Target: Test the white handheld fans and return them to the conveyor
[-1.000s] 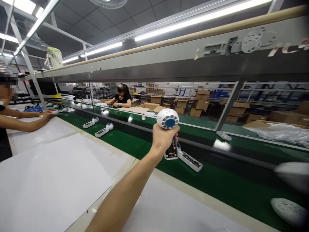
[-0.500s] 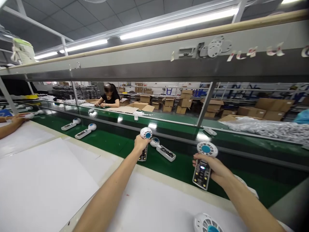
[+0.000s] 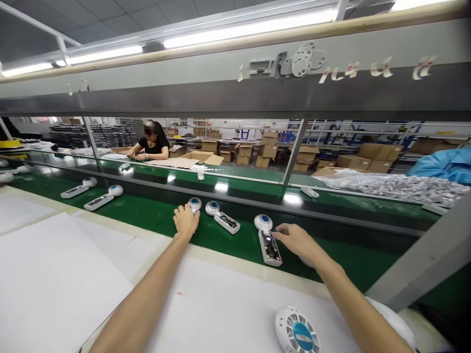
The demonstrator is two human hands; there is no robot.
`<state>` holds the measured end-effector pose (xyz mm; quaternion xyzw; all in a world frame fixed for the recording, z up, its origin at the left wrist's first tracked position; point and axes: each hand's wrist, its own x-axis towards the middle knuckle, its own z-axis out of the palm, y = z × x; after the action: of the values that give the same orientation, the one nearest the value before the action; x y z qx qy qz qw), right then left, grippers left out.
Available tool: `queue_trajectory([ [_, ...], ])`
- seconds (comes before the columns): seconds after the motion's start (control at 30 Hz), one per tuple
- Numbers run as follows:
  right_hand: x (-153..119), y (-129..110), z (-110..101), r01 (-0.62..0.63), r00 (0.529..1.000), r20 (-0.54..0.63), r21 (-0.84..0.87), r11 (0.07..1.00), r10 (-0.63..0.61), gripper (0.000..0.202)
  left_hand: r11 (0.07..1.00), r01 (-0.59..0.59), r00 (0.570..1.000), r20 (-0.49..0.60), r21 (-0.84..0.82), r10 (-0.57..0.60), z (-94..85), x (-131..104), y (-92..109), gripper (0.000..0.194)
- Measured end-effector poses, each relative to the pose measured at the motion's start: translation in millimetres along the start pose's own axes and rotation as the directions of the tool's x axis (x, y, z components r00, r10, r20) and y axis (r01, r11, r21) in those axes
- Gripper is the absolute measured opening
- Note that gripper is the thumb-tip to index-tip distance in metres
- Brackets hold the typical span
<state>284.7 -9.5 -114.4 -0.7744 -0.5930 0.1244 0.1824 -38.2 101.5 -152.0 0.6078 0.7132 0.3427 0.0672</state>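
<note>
On the green conveyor belt (image 3: 154, 215), my left hand (image 3: 186, 223) is over a small white handheld fan (image 3: 195, 203), its fingers curled at the neck. The blue-centred head shows past the fingers; the hand hides the handle. To the right, another handheld fan (image 3: 270, 247) lies on the belt, its open handle showing a circuit board with a lit spot. My right hand (image 3: 298, 240) is beside that handle, fingers apart, thumb and fingertips close to its upper edge. Between my hands lies a third fan (image 3: 227, 222), with its handle open too.
Two more fans (image 3: 99, 201) lie farther left on the belt. A round fan head (image 3: 298, 331) is on the white worktop (image 3: 221, 304) in front of me. A metal post (image 3: 419, 255) rises at right. Across the belt sits a person (image 3: 152, 142) near cardboard boxes (image 3: 267, 149).
My right hand has lowered its fan onto the belt and loosened from it. My left hand's fan has also come down to the belt. The view has turned slightly right.
</note>
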Motion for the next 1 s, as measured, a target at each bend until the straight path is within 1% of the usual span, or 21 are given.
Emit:
queue_trajectory([
  [0.07, -2.1, 3.8, -17.8, -0.013, 1.0, 0.006, -0.038, 0.999, 0.013, 0.042, 0.998, -0.037, 0.999, -0.024, 0.043, 0.038, -4.0, -1.0, 3.9, 0.037],
  [0.13, -5.1, 9.6, -35.6, -0.046, 0.999, 0.025, -0.081, 0.996, 0.048, 0.046, 0.993, -0.105, 0.995, 0.008, 0.054, 0.104, -7.7, -1.0, 11.5, 0.035],
  [0.2, -9.0, 15.4, -50.0, -0.077, 0.995, 0.062, -0.115, 0.99, 0.085, 0.047, 0.983, -0.177, 0.98, 0.096, 0.04, 0.172, -8.8, -0.7, 20.6, 0.032],
  [0.27, -13.4, 20.2, -59.4, -0.094, 0.989, 0.103, -0.137, 0.986, 0.109, 0.049, 0.973, -0.23, 0.954, 0.201, 0.017, 0.222, -5.9, -1.2, 28.5, 0.032],
  [0.4, -20.4, 24.6, -63.7, -0.091, 0.975, 0.185, -0.15, 0.985, 0.119, 0.053, 0.956, -0.292, 0.887, 0.369, -0.017, 0.277, 8.3, -7.1, 35.4, 0.043],
  [0.47, -22.2, 23.9, -61.0, -0.081, 0.967, 0.229, -0.144, 0.986, 0.113, 0.055, 0.952, -0.305, 0.86, 0.425, -0.016, 0.283, 14.8, -10.7, 34.9, 0.047],
  [0.53, -23.2, 21.3, -56.8, -0.072, 0.955, 0.277, -0.133, 0.989, 0.107, 0.059, 0.953, -0.303, 0.848, 0.456, 0.0, 0.27, 18.5, -13.1, 33.8, 0.048],
  [0.6, -23.6, 17.7, -52.2, -0.061, 0.94, 0.327, -0.118, 0.991, 0.097, 0.063, 0.959, -0.282, 0.854, 0.463, 0.026, 0.238, 19.4, -13.4, 33.6, 0.049],
  [0.67, -23.5, 14.3, -48.1, -0.049, 0.927, 0.366, -0.102, 0.994, 0.084, 0.065, 0.968, -0.244, 0.87, 0.454, 0.053, 0.194, 18.5, -12.0, 34.7, 0.05],
  [0.77, -22.5, 12.1, -43.8, -0.037, 0.92, 0.385, -0.089, 0.995, 0.069, 0.061, 0.978, -0.187, 0.894, 0.427, 0.089, 0.132, 16.0, -9.1, 37.3, 0.049],
  [0.87, -21.7, 13.1, -42.3, -0.038, 0.923, 0.378, -0.084, 0.996, 0.067, 0.059, 0.98, -0.157, 0.913, 0.396, 0.124, 0.096, 13.3, -8.0, 36.8, 0.041],
  [0.97, -22.7, 14.5, -42.6, -0.04, 0.921, 0.384, -0.077, 0.996, 0.066, 0.059, 0.978, -0.136, 0.93, 0.362, 0.157, 0.072, 10.8, -6.3, 31.1, 0.026],
  [1.0, -23.3, 14.7, -42.8, -0.04, 0.919, 0.388, -0.074, 0.996, 0.065, 0.059, 0.979, -0.119, 0.936, 0.346, 0.168, 0.055, 10.1, -4.7, 28.3, 0.024],
])
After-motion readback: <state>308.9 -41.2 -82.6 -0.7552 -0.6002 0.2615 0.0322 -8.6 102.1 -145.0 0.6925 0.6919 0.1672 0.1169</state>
